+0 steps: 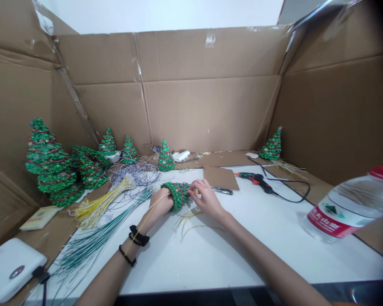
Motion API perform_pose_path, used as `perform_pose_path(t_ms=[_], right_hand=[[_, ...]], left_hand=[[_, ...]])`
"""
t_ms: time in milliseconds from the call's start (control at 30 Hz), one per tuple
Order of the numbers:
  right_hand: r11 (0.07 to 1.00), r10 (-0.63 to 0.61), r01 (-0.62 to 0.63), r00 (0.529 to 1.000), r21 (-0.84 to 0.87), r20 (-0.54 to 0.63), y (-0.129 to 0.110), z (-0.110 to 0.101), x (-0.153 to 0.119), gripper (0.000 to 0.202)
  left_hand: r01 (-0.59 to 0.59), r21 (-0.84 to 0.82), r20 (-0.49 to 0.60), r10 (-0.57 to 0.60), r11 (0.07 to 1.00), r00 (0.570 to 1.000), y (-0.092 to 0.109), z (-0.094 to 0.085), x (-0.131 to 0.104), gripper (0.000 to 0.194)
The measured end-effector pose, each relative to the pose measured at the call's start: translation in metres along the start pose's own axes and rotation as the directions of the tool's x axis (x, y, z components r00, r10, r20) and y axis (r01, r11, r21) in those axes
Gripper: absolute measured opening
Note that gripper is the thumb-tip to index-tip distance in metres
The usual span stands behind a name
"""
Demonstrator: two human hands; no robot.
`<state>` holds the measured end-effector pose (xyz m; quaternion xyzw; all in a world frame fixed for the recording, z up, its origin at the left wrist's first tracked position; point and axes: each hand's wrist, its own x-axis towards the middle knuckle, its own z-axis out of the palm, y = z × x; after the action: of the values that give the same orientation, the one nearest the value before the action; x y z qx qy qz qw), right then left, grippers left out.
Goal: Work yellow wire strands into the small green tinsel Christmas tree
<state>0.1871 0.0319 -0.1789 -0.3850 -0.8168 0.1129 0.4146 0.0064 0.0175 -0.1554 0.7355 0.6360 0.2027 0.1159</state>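
Note:
A small green Christmas tree (179, 196) lies on its side in the air above the white table, its tip toward the right. My left hand (162, 202) holds it from the base, with the fingers hidden inside the hollow bottom. A pale wire runs from the base back over my left wrist. At the tip, my right hand (204, 195) is closed in a pinch; a small yellowish bit shows by the fingers, too small to name. Cut pale wires (188, 219) lie under the hands. Behind my right hand are scissors (223, 191) and a cardboard piece (221, 177).
Yellow wires (98, 204), green wires (95, 242) and a tangled purple wire heap (134, 172) lie left. Several finished trees (54, 165) stand along the back and left. A glue gun (258, 182) and water bottle (344, 208) are right; a white device (14, 265) is front left. Cardboard walls surround the table.

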Motion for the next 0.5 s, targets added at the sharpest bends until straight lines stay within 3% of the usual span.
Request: perform_pose_path(t_ms=[200, 367, 500], right_hand=[[0.991, 0.026, -0.034, 0.998, 0.128, 0.064, 0.005, 0.007, -0.003, 0.008], [0.994, 0.037, -0.044, 0.997, 0.097, 0.071, 0.003, 0.009, -0.004, 0.01], [0.996, 0.044, -0.049, 0.997, 0.075, 0.066, 0.001, 0.009, -0.004, 0.01]], left_hand=[[-0.054, 0.07, 0.006, 0.054, 0.996, 0.999, -0.011, -0.003, 0.004, 0.028], [-0.05, -0.03, 0.099, 0.052, 0.998, 0.994, -0.026, -0.012, 0.01, 0.022], [-0.038, -0.088, 0.075, 0.045, 0.995, 0.996, -0.027, -0.016, 0.007, 0.019]])
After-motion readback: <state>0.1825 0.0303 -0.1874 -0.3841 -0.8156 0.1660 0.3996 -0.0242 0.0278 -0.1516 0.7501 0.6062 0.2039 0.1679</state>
